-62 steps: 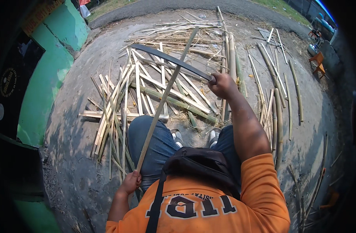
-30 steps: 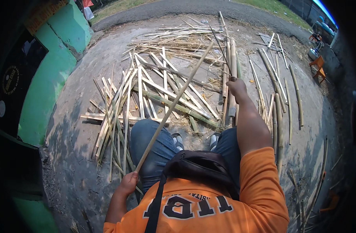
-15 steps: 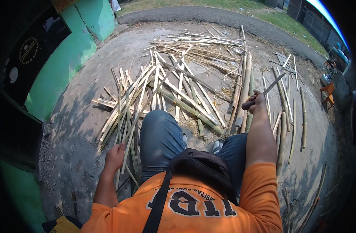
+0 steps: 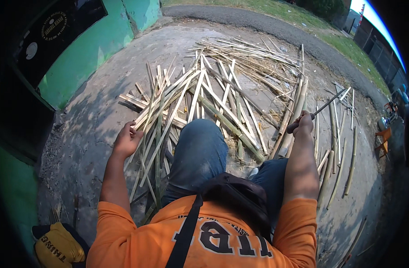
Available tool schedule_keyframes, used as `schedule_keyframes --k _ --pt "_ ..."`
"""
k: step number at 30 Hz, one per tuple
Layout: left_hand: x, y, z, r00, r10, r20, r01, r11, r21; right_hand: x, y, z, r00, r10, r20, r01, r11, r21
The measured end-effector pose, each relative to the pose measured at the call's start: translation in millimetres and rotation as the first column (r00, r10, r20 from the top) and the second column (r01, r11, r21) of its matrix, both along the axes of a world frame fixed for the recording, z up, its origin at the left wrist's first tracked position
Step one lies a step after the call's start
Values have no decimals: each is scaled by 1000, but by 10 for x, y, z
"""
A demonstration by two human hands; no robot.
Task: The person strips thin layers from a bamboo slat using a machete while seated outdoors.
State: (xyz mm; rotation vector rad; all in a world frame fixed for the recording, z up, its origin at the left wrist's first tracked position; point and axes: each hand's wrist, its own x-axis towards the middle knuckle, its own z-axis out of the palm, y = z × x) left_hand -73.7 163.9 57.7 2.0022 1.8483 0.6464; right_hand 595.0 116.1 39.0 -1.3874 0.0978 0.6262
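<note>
My left hand (image 4: 127, 140) is at the near left side of a loose pile of split bamboo strips (image 4: 168, 102). Its fingers are partly curled and apart, with nothing visible held in them, beside the pale strip ends. My right hand (image 4: 304, 123) is closed around the dark handle of a long knife (image 4: 330, 102). The narrow blade points up and away to the right, above the ground. Between my legs and the pile's right part lies a thicker greenish bamboo piece (image 4: 231, 129), under and among pale strips.
Long bamboo poles (image 4: 298, 100) lie right of the pile. More thin strips (image 4: 244, 51) spread farther off. Poles and sticks (image 4: 350, 161) lie at the right, near an orange chair (image 4: 383, 142). A green wall (image 4: 84, 58) stands left; a yellow-and-dark cloth (image 4: 59, 245) lies lower left.
My left hand has moved forward to the pile, and its fingers have opened. A long strip that slanted across the pile from beside it no longer shows there. The knife has stayed in my right hand.
</note>
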Motion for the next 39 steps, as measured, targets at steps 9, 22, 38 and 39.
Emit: schedule_keyframes --k 9,22,38,39 --pt "-640 -865 -2265 931 230 285 -119 926 -359 687 -1156 168 895 152 419 -190 980 50" --pt "-572 -1251 -2806 912 381 154 -226 778 -586 -1347 -5000 -3195 989 55 139 101 442 -891" --pt "190 -947 -1611 980 199 9 -143 732 -667 -1123 -4791 -3738 986 -96 -133 -100 292 -951" --pt "177 -948 -1588 980 198 0 -147 725 -672 -1056 -4777 -3797 989 -97 -109 -76 291 -954"
